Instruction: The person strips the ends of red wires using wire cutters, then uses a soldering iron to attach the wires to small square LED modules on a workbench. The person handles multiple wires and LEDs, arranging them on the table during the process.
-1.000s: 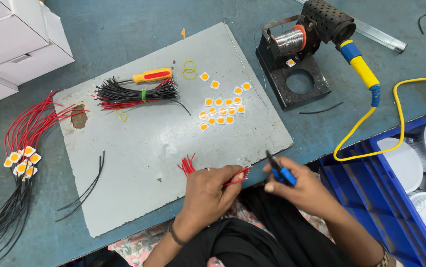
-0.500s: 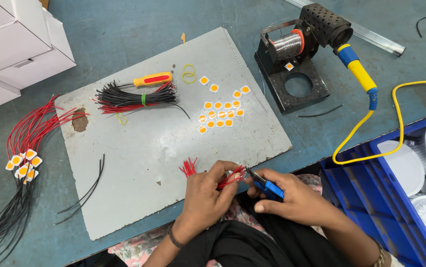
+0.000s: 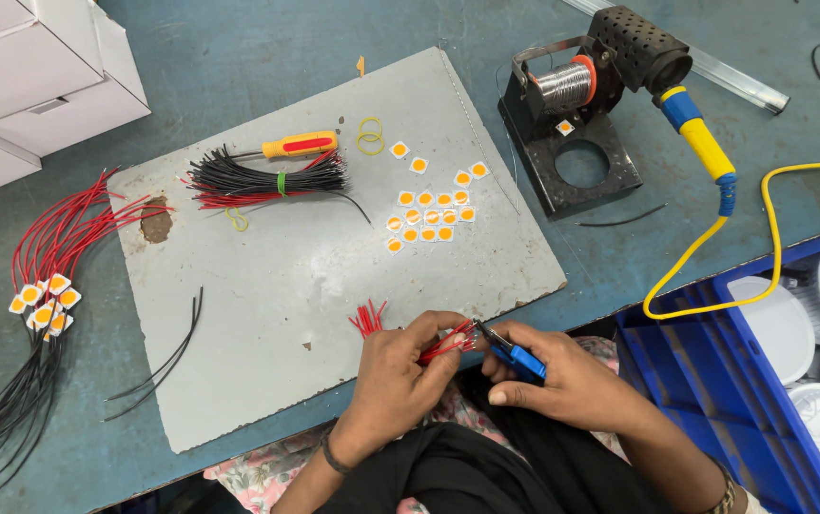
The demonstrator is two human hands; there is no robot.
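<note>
since the earlier frames the blue-handled cutters point(image 3: 513, 356) have been brought leftward, so that their tip is now set against the bundle of short red wires point(image 3: 437, 346); a second ago the tool was held apart, further to the right. the right hand point(image 3: 562, 381) is closed around the blue handles, and the left hand point(image 3: 399, 381) is pinched shut on the red wires near the front edge of the grey work board point(image 3: 334, 257). the bundle's long axis runs from lower left to upper right, with its free ends pointed toward the cutters; whether the blades have already closed on a wire cannot be told. a few loose red wire pieces point(image 3: 367, 318) lie on the board just left of the left hand's fingers. the soldering iron stand point(image 3: 581, 143) is well apart, up and to the right.
</note>
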